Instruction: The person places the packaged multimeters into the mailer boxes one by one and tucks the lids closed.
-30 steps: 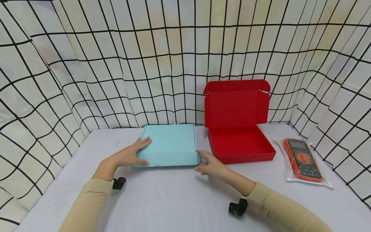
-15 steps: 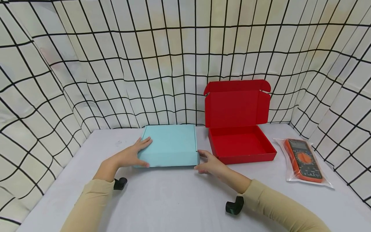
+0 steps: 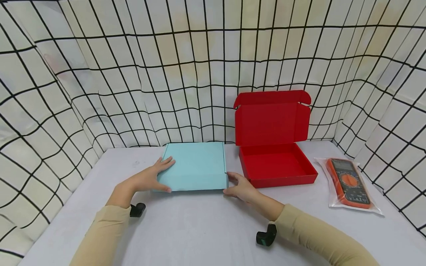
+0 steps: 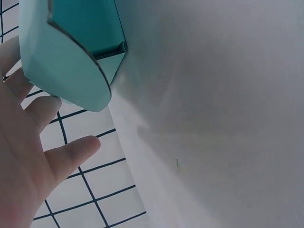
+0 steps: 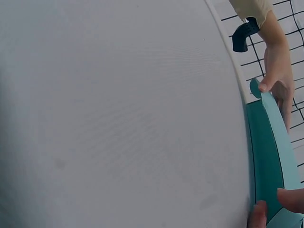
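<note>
Right fingers (image 3: pixel 235 176), near the red box (image 3: pixel 283 182), seemingly touch the blue box (image 3: pixel 196 162).

A flat, pale-blue rectangular cardboard box (image 3: pixel 196 159) lies on the white cloth-covered worktop (image 3: pixel 193 229). The left grip, a bare hand (image 3: pixel 149 178), rests with spread fingers on the box's left side; the right grip (image 3: pixel 242 189) curves about its front right corner. Rightward: a red cardboard box (image 3: pixel 283 181), lid raised, then an orange-and-black multimeter (image 3: pixel 349 181) in a clear plastic bag (image 3: pixel 332 192).
</note>
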